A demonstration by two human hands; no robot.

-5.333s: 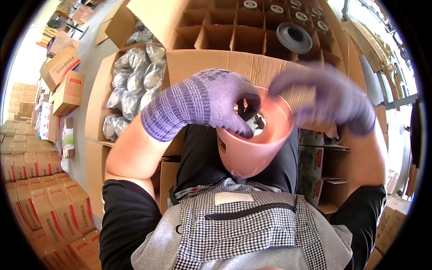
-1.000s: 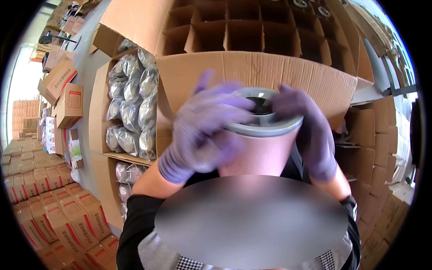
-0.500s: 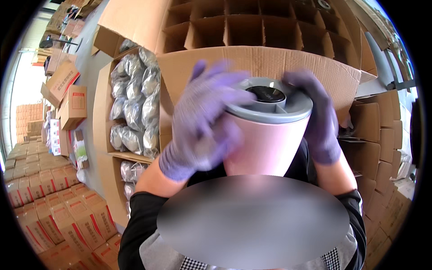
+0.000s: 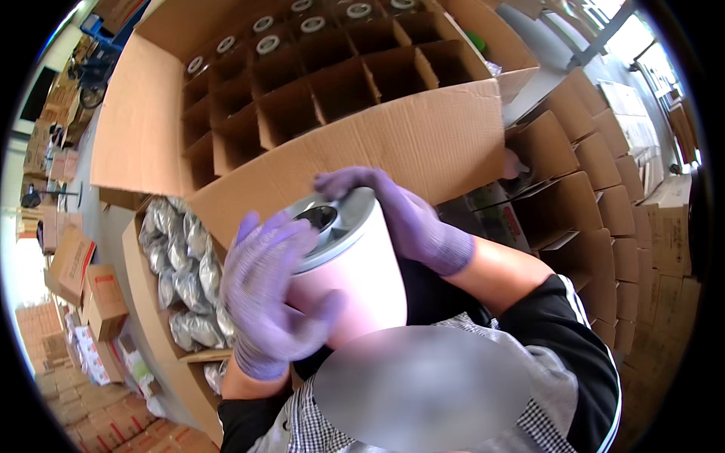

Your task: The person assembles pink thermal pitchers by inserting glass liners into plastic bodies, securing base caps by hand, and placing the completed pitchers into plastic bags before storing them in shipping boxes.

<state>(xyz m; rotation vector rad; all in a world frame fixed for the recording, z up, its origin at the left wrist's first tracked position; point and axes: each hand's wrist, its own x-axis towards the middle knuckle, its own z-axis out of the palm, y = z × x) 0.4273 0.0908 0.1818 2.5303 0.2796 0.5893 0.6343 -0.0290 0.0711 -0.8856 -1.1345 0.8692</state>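
A pale pink tumbler stands tilted in front of my body, its base hidden behind the blurred oval. On top is a grey lid with a black round piece at its middle. My right hand, in a purple knitted glove, is closed over the far and right rim of the lid. Beside the tumbler's left side is my left hand, gloved the same way and slightly blurred. Its fingers are spread near the lid and its thumb lies in front of the pink wall.
Ahead is an open cardboard carton with dividers; several lidded items fill its far cells. Another carton at left holds several plastic-wrapped pieces. Open cartons line the right. Stacked boxes stand at lower left.
The view has turned, so the divided carton and tumbler now appear further left. My left hand has moved from above the lid's left edge to beside the tumbler. My right hand stays at the lid.
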